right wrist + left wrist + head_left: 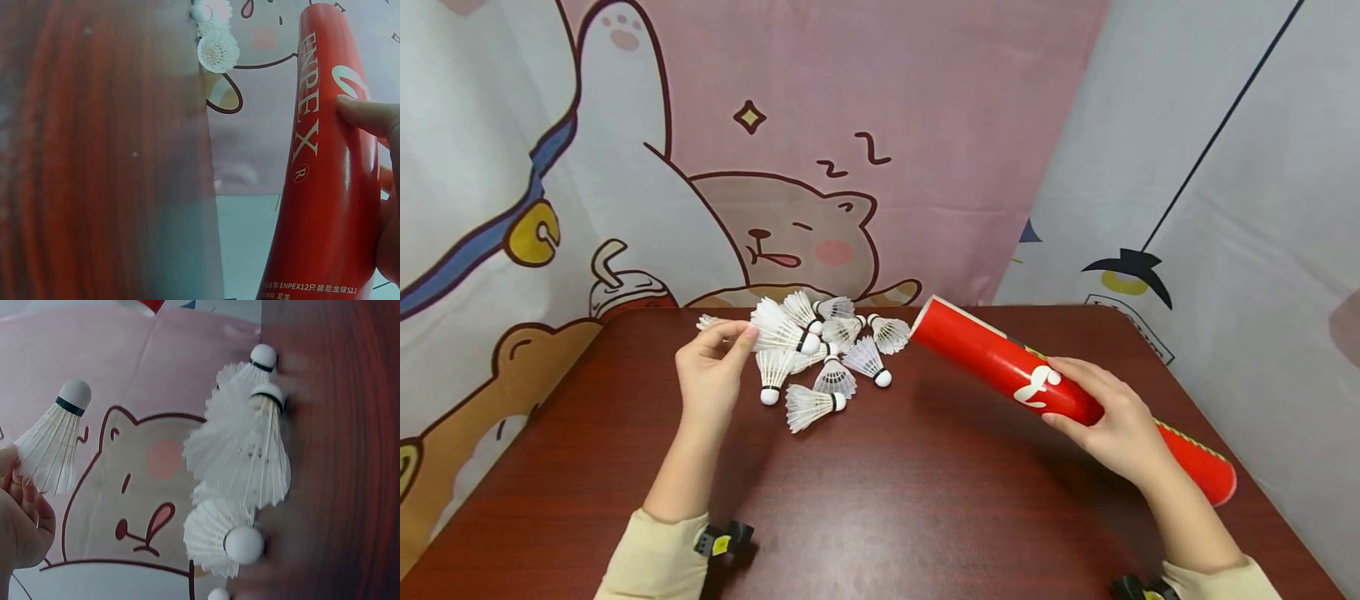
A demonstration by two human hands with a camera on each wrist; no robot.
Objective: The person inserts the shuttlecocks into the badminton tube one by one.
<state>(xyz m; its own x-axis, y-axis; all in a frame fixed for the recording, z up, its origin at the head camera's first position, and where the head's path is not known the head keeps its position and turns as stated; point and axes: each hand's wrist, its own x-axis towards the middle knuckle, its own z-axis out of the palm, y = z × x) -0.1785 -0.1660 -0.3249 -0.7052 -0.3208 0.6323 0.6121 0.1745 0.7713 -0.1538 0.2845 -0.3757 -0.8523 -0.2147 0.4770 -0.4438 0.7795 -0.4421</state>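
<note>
My left hand [711, 367] pinches a white shuttlecock [780, 329] by the rim of its skirt, its cork end pointing right. In the left wrist view that shuttlecock [59, 434] hangs apart from the pile, against the curtain. Several more shuttlecocks [867, 360] lie heaped on the table below and to the right of this hand. My right hand [1108, 421] grips a long red shuttlecock tube [977, 354] around its middle. The tube slants, its upper end toward the pile and its other end toward the lower right. Inside the tube cannot be seen.
A dark red-brown wooden table [895, 500] carries the shuttlecocks. Behind it hangs a curtain [925, 100] printed with cartoon animals, which also runs along both sides. Each wrist wears a small black camera [725, 540].
</note>
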